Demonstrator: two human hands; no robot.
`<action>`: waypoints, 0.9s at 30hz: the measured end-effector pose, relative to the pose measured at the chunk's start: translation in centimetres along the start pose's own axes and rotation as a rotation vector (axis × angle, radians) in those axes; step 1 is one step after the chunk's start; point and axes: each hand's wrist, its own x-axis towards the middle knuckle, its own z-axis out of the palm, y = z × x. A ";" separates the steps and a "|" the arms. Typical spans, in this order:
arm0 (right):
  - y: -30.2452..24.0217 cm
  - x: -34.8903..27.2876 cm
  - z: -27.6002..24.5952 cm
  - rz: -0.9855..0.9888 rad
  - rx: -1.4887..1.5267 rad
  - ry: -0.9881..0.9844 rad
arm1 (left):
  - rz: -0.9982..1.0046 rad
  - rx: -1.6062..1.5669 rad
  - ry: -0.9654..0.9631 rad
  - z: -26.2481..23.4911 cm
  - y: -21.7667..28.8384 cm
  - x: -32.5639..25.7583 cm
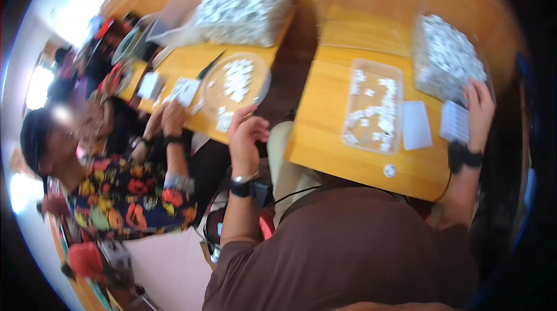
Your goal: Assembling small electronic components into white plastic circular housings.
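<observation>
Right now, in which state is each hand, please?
Left hand: open, fingers loosely bent, nothing visibly held.
Right hand: beside the white stack; its grip cannot be told.

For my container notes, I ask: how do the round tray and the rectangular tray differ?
The round tray has a curved rim; the rectangular tray has straight sides. The rectangular tray's white pieces spread more loosely; the round tray's bunch together. Both look see-through and hold white pieces.

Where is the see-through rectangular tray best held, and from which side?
Probably by the long left rim of the tray, coming from the left: that edge runs nearly straight, while a white block lies close along the right side. Loose white pieces inside suggest keeping it level.
</observation>
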 end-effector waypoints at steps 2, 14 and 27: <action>0.8 -2.3 -0.5 -0.025 -0.206 -0.041 | 0.024 0.030 0.039 -1.1 -0.2 0.7; -3.7 -7.6 1.5 -0.215 -0.313 -0.170 | 0.057 0.187 0.110 -3.5 -2.0 1.1; -28.2 -7.3 18.6 -0.969 0.097 -0.878 | 0.202 0.496 0.228 -6.0 -11.9 -1.7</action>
